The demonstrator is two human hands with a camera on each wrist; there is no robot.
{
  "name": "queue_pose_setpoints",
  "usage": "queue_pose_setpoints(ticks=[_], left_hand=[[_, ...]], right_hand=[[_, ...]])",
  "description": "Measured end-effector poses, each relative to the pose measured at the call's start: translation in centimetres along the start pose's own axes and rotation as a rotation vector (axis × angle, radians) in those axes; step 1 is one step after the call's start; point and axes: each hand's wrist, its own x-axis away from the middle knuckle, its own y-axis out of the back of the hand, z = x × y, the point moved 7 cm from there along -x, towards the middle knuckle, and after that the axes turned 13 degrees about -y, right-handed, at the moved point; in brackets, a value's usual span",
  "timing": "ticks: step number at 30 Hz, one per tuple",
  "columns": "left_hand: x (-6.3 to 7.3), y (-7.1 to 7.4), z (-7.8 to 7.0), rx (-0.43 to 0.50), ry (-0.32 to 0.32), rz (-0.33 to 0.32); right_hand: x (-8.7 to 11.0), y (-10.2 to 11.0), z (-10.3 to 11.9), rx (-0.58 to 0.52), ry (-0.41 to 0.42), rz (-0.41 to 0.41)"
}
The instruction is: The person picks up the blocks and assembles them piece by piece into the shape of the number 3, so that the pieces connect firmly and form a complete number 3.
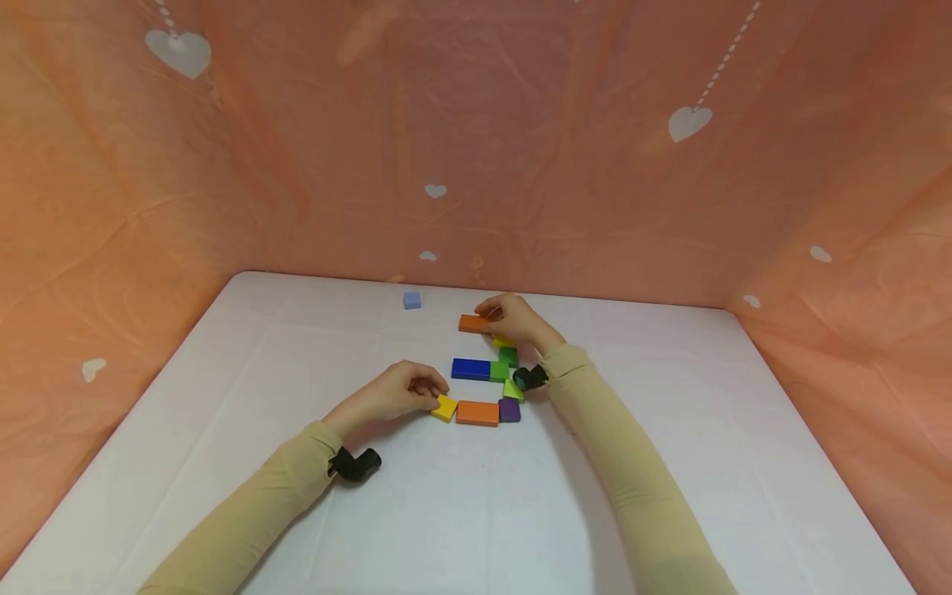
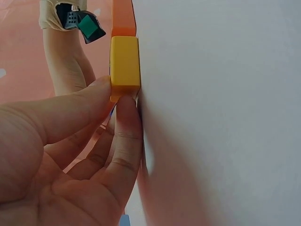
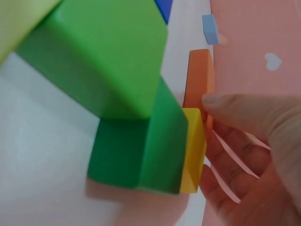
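Observation:
My left hand [image 1: 394,390] pinches a yellow block [image 2: 125,61] at its near end, with the thumb on one edge and a fingertip against the end face. That block meets the left end of an orange block [image 1: 478,413], and a purple block [image 1: 509,410] sits at the other end. Farther back, my right hand [image 1: 523,322] holds a second orange block [image 3: 198,77] between thumb and fingers, beside another yellow block [image 3: 194,150]. Between the two rows lie a dark green block [image 1: 508,355], a green block [image 1: 499,372], a blue block [image 1: 471,369] and a light green triangle [image 1: 512,392].
A light blue block [image 1: 412,300] lies apart near the back edge of the white table [image 1: 669,430]. An orange curtain [image 1: 565,165] with white hearts encloses the back and sides. Each wrist wears a small black camera [image 1: 357,465].

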Motion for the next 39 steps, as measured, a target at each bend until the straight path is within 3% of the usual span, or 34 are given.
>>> queue_pose_setpoints(ticks=[13,27,39], left_hand=[[-0.12,0.13,0.0,-0.002,0.013,0.005],[-0.1,0.12,-0.05,-0.004,0.029,-0.001],[-0.05,0.07,-0.37,0.014,0.03,0.008]], right_hand=[[0.3,-0.29,0.37,0.06,0.015,0.055],[0.37,-0.3,0.21,0.041,0.03,0.055],[0.6,-0.27,-0.05,0.013,-0.026,0.068]])
